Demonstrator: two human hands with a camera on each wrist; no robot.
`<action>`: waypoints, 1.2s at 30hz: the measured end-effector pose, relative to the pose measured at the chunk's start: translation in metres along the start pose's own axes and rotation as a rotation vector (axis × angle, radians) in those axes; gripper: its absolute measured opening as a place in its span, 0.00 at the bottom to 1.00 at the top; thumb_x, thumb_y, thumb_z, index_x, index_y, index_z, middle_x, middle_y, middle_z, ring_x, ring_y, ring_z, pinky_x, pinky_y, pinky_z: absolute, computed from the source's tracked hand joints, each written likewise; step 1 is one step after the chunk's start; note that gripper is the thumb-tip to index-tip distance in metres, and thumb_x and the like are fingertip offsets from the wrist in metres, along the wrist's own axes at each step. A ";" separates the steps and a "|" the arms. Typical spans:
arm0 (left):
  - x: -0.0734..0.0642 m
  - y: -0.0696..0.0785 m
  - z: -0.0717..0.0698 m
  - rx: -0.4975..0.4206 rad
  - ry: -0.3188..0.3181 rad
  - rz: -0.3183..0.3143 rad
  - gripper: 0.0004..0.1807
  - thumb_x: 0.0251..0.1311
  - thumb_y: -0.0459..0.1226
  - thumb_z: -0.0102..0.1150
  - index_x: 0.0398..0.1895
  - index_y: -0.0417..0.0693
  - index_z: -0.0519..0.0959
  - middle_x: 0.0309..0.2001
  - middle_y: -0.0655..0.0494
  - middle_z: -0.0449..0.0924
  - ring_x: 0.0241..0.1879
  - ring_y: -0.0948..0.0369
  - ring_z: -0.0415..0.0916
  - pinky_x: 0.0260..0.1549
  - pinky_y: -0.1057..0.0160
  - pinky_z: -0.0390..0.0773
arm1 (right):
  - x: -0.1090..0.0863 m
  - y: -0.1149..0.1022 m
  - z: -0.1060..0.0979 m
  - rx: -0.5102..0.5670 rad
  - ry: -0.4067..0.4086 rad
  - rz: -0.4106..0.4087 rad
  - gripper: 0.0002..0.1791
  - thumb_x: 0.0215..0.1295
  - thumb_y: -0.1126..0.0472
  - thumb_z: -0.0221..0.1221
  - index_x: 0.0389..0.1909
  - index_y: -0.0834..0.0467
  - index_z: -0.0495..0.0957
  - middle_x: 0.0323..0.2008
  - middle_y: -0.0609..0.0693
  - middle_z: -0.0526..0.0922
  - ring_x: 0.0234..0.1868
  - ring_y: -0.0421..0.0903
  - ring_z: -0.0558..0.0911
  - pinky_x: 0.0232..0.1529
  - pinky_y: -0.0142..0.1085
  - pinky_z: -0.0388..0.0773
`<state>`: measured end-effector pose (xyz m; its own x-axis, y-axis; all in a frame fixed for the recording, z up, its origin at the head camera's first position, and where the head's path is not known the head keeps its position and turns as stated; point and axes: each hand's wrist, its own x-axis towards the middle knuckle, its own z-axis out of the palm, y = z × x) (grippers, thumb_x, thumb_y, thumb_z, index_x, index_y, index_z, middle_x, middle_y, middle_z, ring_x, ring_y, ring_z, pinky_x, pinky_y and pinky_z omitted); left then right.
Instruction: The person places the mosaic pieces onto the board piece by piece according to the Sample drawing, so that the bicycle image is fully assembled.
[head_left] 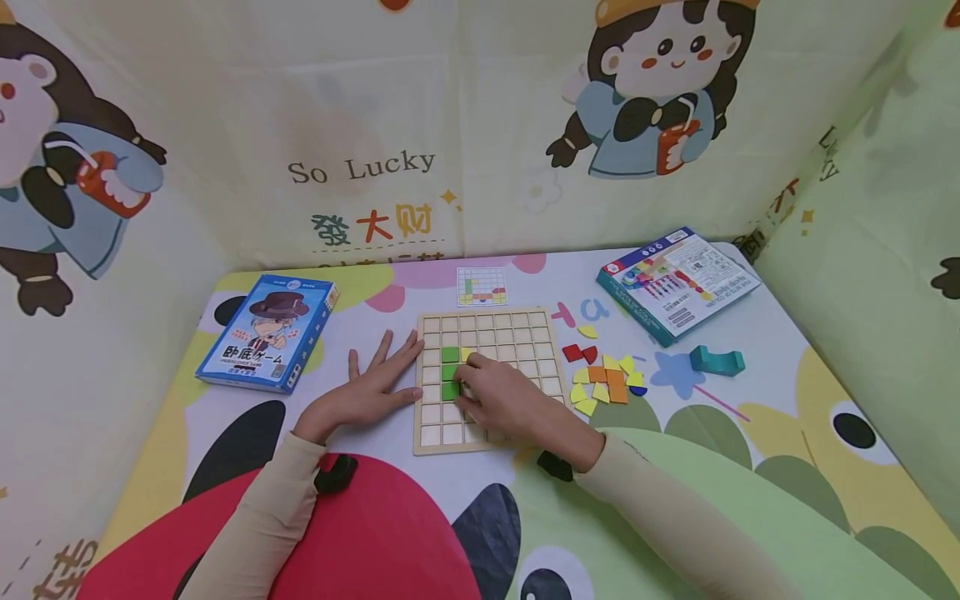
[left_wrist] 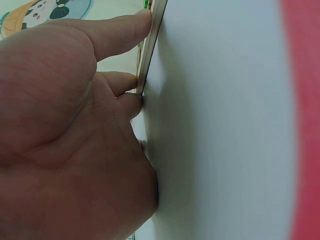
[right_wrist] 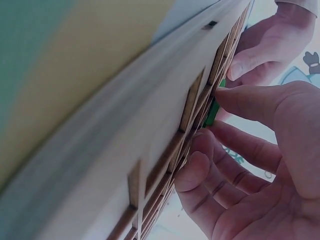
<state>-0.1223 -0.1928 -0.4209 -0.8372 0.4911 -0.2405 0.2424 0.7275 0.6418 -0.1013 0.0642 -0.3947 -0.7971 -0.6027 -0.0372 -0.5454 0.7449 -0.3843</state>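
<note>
A wooden grid board point(head_left: 437, 443) lies flat on the table, with green square tiles point(head_left: 450, 355) in a column near its left side and a yellow piece point(head_left: 467, 354) beside the top one. My right hand point(head_left: 506, 400) is over the board. Its thumb and index finger pinch a green tile point(right_wrist: 213, 111) down at the grid, while the other fingers curl nearby. With fingers spread, my left hand point(head_left: 371, 392) rests on the table, thumb and fingertips against the board's left edge. In the left wrist view, the thumb point(left_wrist: 125, 32) touches the wooden rim.
Right of the board lie loose yellow, orange and red pieces point(head_left: 617, 387) and a teal block point(head_left: 717, 361). A small pattern card point(head_left: 482, 286) sits behind the board. One blue game box point(head_left: 267, 333) stands at left, another box point(head_left: 678, 283) at back right.
</note>
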 end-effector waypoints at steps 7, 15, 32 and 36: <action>0.000 0.001 0.000 0.000 -0.001 -0.003 0.47 0.75 0.50 0.58 0.88 0.53 0.46 0.89 0.48 0.35 0.86 0.39 0.16 0.69 0.23 0.09 | -0.001 0.002 0.001 -0.002 0.008 -0.011 0.17 0.73 0.55 0.67 0.57 0.56 0.84 0.49 0.50 0.84 0.44 0.41 0.81 0.50 0.35 0.86; 0.001 0.001 0.000 -0.011 -0.001 -0.006 0.47 0.75 0.50 0.58 0.88 0.54 0.46 0.89 0.49 0.35 0.86 0.39 0.16 0.69 0.22 0.08 | -0.008 0.008 -0.004 0.041 0.004 0.021 0.17 0.73 0.53 0.67 0.58 0.54 0.84 0.50 0.48 0.85 0.46 0.42 0.83 0.52 0.37 0.87; 0.001 0.001 0.000 -0.012 0.003 -0.001 0.47 0.74 0.50 0.58 0.88 0.53 0.47 0.89 0.49 0.36 0.86 0.40 0.16 0.69 0.23 0.08 | -0.034 0.044 -0.023 0.029 0.130 0.078 0.15 0.71 0.56 0.68 0.54 0.57 0.86 0.47 0.51 0.85 0.43 0.45 0.85 0.47 0.38 0.88; 0.001 0.000 0.000 -0.010 0.003 0.002 0.47 0.74 0.50 0.58 0.88 0.53 0.47 0.89 0.49 0.36 0.86 0.40 0.17 0.69 0.23 0.09 | -0.041 0.051 -0.025 0.043 0.145 0.097 0.15 0.71 0.56 0.68 0.54 0.57 0.86 0.45 0.51 0.85 0.38 0.43 0.81 0.42 0.35 0.85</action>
<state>-0.1231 -0.1919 -0.4210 -0.8384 0.4909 -0.2370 0.2389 0.7217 0.6497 -0.1034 0.1339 -0.3894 -0.8759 -0.4791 0.0563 -0.4554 0.7825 -0.4246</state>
